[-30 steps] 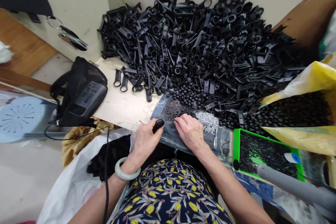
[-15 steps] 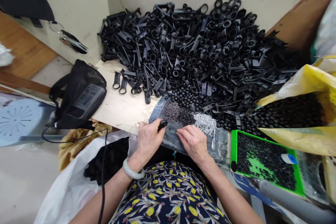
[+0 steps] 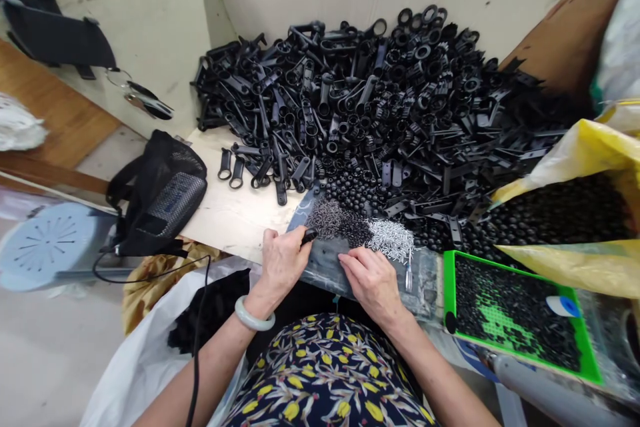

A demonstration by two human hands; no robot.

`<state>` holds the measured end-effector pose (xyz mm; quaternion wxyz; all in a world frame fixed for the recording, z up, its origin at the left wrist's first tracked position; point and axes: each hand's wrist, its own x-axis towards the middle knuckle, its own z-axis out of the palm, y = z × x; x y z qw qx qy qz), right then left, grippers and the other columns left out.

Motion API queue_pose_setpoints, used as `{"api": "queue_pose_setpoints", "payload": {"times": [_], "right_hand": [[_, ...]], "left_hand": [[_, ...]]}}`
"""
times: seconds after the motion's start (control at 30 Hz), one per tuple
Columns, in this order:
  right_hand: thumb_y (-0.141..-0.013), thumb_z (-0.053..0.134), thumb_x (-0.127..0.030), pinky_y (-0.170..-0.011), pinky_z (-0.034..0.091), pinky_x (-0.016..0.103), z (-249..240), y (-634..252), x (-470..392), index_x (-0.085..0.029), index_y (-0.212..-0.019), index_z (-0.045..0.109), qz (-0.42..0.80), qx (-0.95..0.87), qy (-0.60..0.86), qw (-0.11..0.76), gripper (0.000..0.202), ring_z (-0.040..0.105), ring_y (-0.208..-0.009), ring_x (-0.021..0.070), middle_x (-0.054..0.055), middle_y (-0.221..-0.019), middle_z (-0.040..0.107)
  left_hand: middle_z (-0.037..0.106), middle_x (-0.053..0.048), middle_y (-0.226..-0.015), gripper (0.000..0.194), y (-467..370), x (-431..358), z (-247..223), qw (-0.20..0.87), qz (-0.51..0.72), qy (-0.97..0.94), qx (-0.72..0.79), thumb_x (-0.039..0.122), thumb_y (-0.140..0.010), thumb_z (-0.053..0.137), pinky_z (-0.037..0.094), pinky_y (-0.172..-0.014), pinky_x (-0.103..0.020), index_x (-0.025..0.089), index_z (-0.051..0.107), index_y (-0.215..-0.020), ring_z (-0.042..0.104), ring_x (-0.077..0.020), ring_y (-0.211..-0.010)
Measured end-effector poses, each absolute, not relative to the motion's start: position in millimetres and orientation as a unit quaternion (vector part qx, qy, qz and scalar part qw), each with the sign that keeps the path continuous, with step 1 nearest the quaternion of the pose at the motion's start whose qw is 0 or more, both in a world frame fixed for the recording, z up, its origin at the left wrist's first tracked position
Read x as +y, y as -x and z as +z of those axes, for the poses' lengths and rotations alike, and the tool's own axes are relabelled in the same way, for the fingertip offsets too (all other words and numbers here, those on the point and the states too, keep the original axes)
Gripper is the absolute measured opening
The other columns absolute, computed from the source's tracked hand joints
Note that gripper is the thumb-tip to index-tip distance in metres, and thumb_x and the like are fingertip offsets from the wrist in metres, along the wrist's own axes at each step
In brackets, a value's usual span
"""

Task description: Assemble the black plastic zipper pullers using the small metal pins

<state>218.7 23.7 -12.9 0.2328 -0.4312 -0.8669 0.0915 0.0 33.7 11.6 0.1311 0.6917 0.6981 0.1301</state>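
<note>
**Small black part, likely light and stiff**

The left hand (image 3: 283, 259) clamps the rounded, black, plastic-looking part (image 3: 309, 235) above the grey surface (image 3: 327, 268); its smooth rim probably suits a side grip. The right hand's (image 3: 373, 281) fingertips bunch nearby, contents unclear.

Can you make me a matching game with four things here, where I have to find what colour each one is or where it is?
Things:
1. Tray
2. Bangle
3. Keys
4. Heap of tiny pins

Colours and places:
A. Shiny silver
B. Around the left wrist
C. Bright green
D. Hanging by a pale board

Right pairs: 1-C, 2-B, 3-D, 4-A
</note>
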Motion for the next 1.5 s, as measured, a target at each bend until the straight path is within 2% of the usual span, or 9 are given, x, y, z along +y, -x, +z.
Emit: {"api": "queue_pose_setpoints", "payload": {"times": [0.13, 0.3, 0.37, 0.43, 0.53, 0.63, 1.17, 1.33, 1.5], "right_hand": [[-0.105, 0.057, -0.021, -0.073, 0.038, 0.033, -14, -218, 23, -0.02, -0.105, 0.072, 0.092, -0.857, 0.447, 0.237, 0.015, 0.059, -0.079, 0.0168, 0.004, -0.093, 0.072], [-0.104, 0.06, -0.023, -0.074, 0.041, 0.033, -18, -218, 22, -0.021, -0.101, 0.074, 0.12, -0.842, 0.459, 0.256, 0.014, 0.061, -0.08, 0.0177, 0.004, -0.091, 0.072], [-0.102, 0.062, -0.023, -0.076, 0.045, 0.032, -15, -216, 21, -0.022, -0.1, 0.075, 0.18, -0.813, 0.464, 0.301, 0.013, 0.064, -0.082, 0.0177, 0.004, -0.09, 0.072], [-0.1, 0.065, -0.023, -0.074, 0.048, 0.03, -6, -213, 20, -0.024, -0.1, 0.077, 0.278, -0.751, 0.473, 0.367, 0.011, 0.065, -0.081, 0.0163, 0.003, -0.09, 0.072], [-0.096, 0.071, -0.024, -0.068, 0.051, 0.027, 12, -206, 20, -0.026, -0.1, 0.079, 0.386, -0.658, 0.476, 0.438, 0.01, 0.064, -0.075, 0.0145, 0.002, -0.091, 0.072], [-0.093, 0.074, -0.023, -0.068, 0.053, 0.027, 28, -200, 22, -0.027, -0.098, 0.081, 0.408, -0.638, 0.463, 0.46, 0.01, 0.064, -0.076, 0.0146, 0.002, -0.089, 0.072], [-0.095, 0.072, -0.021, -0.071, 0.056, 0.027, 21, -204, 16, -0.026, -0.102, 0.082, 0.408, -0.672, 0.437, 0.437, 0.013, 0.068, -0.078, 0.0147, 0.003, -0.09, 0.074], [-0.096, 0.07, -0.022, -0.068, 0.057, 0.028, 21, -205, 14, -0.026, -0.103, 0.082, 0.412, -0.671, 0.436, 0.436, 0.014, 0.068, -0.077, 0.0157, 0.004, -0.09, 0.073], [-0.096, 0.069, -0.018, -0.072, 0.058, 0.028, 20, -207, 10, -0.026, -0.106, 0.081, 0.403, -0.693, 0.413, 0.433, 0.018, 0.07, -0.08, 0.0159, 0.004, -0.092, 0.075]], "left_hand": [[0.079, -0.004, -0.084, 0.013, 6, 26, 4, 0.126, 0.162, -0.721, 0.662, 0.016, -0.096, 0.059, 0.03, -0.077, -0.038, 0.021, 0.07, -0.095, 0.067, -0.0207, -0.071], [0.077, -0.005, -0.078, 0.011, 12, 27, 2, 0.184, 0.197, -0.717, 0.643, 0.017, -0.093, 0.06, 0.031, -0.08, -0.039, 0.02, 0.071, -0.09, 0.062, -0.0195, -0.069], [0.072, -0.003, -0.073, 0.012, 10, 25, 6, 0.269, 0.27, -0.654, 0.653, 0.025, -0.092, 0.063, 0.034, -0.076, -0.035, 0.02, 0.069, -0.083, 0.057, -0.0177, -0.066], [0.061, 0.001, -0.064, 0.021, 2, 21, 13, 0.408, 0.361, -0.53, 0.65, 0.038, -0.09, 0.067, 0.034, -0.064, -0.03, 0.019, 0.067, -0.081, 0.048, -0.014, -0.058], [0.04, 0.009, -0.052, 0.034, -15, 10, 25, 0.61, 0.433, -0.328, 0.578, 0.05, -0.083, 0.076, 0.023, -0.048, -0.024, 0.02, 0.06, -0.082, 0.028, -0.0083, -0.047], [0.036, 0.011, -0.052, 0.045, -30, 2, 33, 0.686, 0.456, -0.226, 0.521, 0.05, -0.074, 0.086, 0.018, -0.044, -0.021, 0.02, 0.052, -0.076, 0.023, -0.0053, -0.046], [0.042, 0.01, -0.055, 0.043, -40, -13, 32, 0.68, 0.476, -0.193, 0.523, 0.048, -0.071, 0.089, 0.02, -0.041, -0.018, 0.016, 0.061, -0.079, 0.028, -0.0028, -0.045], [0.042, 0.009, -0.051, 0.039, -42, -15, 29, 0.678, 0.464, -0.219, 0.526, 0.049, -0.077, 0.084, 0.02, -0.041, -0.018, 0.016, 0.063, -0.083, 0.03, -0.004, -0.043], [0.043, 0.009, -0.051, 0.036, -43, -17, 30, 0.674, 0.477, -0.217, 0.521, 0.046, -0.078, 0.084, 0.02, -0.042, -0.018, 0.016, 0.063, -0.082, 0.03, -0.0039, -0.043]]}}
